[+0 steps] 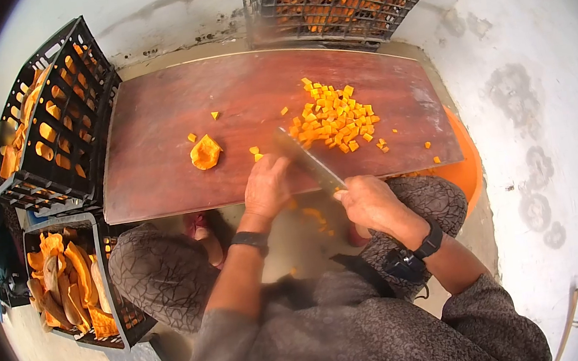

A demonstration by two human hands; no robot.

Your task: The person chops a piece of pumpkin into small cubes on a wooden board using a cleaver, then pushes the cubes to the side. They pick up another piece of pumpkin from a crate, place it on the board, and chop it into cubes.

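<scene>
In my right hand (371, 203) is the handle of a knife (312, 159); its blade slants up and left over the front of the reddish-brown board (158, 110). My left hand (268, 183) is closed at the board's front edge, left of the blade, its fingers curled and slightly blurred. Small orange pumpkin pieces (255, 151) show just past its fingertips; whatever those fingers hold is hidden. Beyond the blade, to the right, lies a pile of diced pumpkin (339, 116). A larger hollow pumpkin chunk (205, 152) sits on the left half.
Black crates of pumpkin pieces stand at left, one upper crate (54, 115) and one lower crate (74, 279). Stacked crates (339, 1) rise behind the board. An orange basin (467, 166) is partly under its right end. A white wall (548, 112) bounds the right.
</scene>
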